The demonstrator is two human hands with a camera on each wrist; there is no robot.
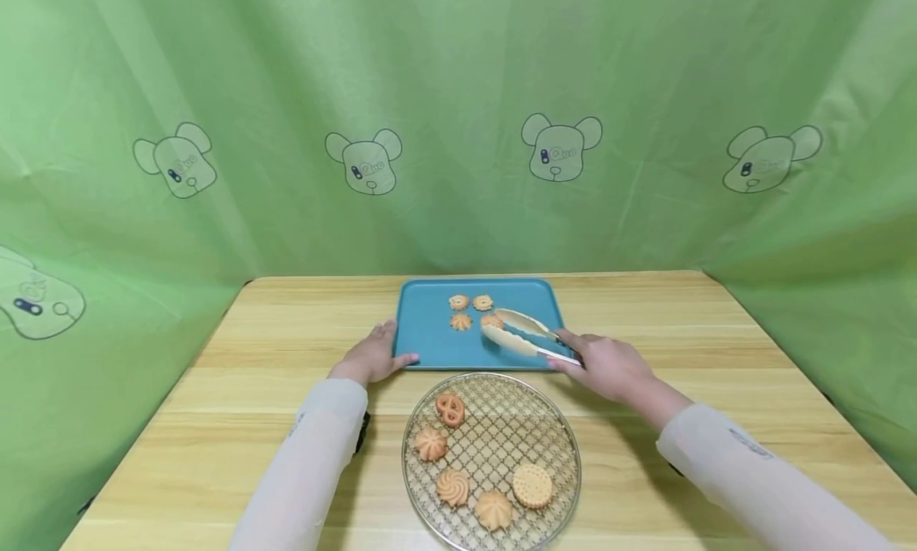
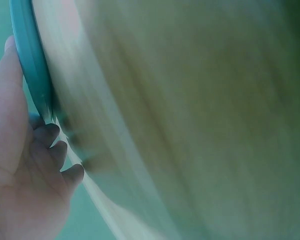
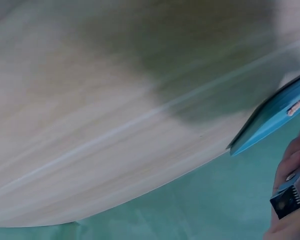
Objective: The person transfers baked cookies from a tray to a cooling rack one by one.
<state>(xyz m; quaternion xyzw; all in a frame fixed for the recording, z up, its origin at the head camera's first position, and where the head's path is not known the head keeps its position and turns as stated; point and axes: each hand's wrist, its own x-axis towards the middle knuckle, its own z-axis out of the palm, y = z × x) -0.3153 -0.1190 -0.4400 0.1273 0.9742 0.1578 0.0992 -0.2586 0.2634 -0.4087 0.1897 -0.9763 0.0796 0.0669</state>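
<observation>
My right hand grips a pair of metal tongs with pale tips, its black-marked handle end showing in the right wrist view. The tips reach over the blue tray and straddle a round cookie, partly hidden by them. Beside it on the tray lie a fluted cookie and two ring-like cookies. At the tray's near left corner, my left hand holds the edge, thumb along the front rim and fingers on the left side. The left wrist view shows its fingertips down by the tray's rim.
A round wire rack stands nearer than the tray, between my forearms. It bears a pretzel-shaped cookie, a round dotted cookie, a swirl cookie and two fluted ones. Behind the wooden table hangs a green curtain.
</observation>
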